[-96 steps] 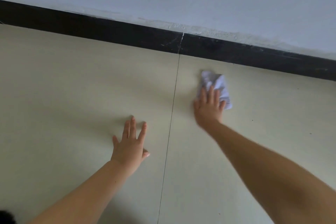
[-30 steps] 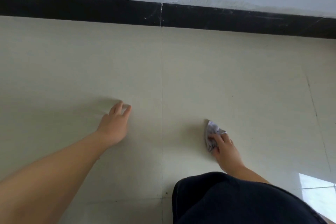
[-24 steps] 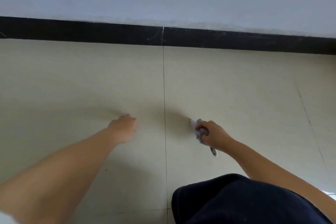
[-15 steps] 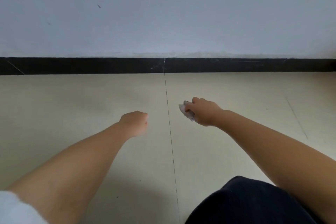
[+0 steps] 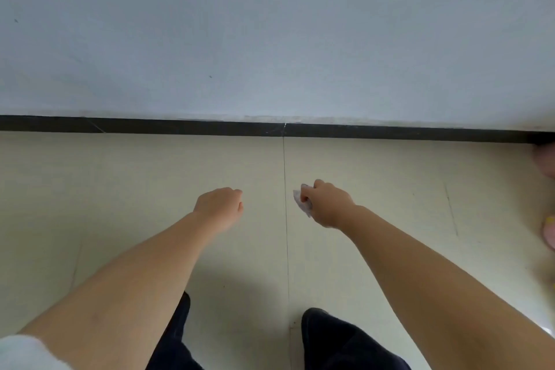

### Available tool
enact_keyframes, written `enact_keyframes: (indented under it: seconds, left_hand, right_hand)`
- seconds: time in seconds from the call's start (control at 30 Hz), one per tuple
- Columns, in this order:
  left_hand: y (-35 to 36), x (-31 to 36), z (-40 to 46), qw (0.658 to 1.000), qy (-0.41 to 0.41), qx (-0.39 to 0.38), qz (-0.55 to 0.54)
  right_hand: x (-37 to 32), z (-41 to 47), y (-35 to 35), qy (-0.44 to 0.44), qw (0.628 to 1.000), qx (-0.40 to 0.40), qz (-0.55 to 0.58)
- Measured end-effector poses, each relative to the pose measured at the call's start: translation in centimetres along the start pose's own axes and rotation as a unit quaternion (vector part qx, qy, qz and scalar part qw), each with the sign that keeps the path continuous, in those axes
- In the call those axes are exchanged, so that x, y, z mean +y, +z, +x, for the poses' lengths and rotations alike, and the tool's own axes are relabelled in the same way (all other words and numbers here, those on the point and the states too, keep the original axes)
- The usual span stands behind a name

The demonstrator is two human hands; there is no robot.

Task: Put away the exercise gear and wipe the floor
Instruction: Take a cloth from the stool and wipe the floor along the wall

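Note:
My right hand (image 5: 326,204) grips a crumpled white wipe (image 5: 301,201), held in the air above the cream tiled floor (image 5: 375,183). Only a small bunch of the wipe pokes out past my fingers. My left hand (image 5: 220,206) hangs beside it, left of the tile seam, with its fingers curled into a loose fist and nothing in it. Both arms reach forward from the bottom of the view. No exercise gear is in sight.
A pale wall (image 5: 270,39) with a black skirting board (image 5: 180,126) closes off the floor ahead. My dark trouser legs (image 5: 345,342) show at the bottom. Blurred pinkish shapes (image 5: 548,165) sit at the right edge.
I have risen from the floor: my right hand bunched the wipe and lifted it off the tiles, my left hand came off the floor and curled. The view tilted up toward the wall.

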State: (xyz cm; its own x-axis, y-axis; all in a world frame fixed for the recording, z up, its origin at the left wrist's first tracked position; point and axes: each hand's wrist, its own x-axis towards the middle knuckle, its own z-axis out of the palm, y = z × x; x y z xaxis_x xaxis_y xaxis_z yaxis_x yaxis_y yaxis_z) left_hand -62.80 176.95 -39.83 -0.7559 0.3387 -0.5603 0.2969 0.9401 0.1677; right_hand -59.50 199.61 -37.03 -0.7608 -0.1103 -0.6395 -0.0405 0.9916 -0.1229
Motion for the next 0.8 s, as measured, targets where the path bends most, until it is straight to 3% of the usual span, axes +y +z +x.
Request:
enact_keyframes:
  seconds: [0.17,0.5,0.8]
  left_hand:
    - [-7.1,2.2,-7.3,1.0,-0.006,-0.014,-0.026]
    - [-24.8,3.4,-21.6,0.998,-0.008,0.035,-0.056]
    - [-31.0,-1.4,-30.1,0.994,-0.061,0.063,-0.072]
  right_hand:
    - [-2.9,-7.4,-7.3,-0.012,1.0,-0.022,0.009]
    - [-9.1,-19.6,-22.6,-0.024,0.999,-0.02,-0.021]
    - [-16.2,-25.4,-29.5,-0.05,0.998,-0.015,-0.025]
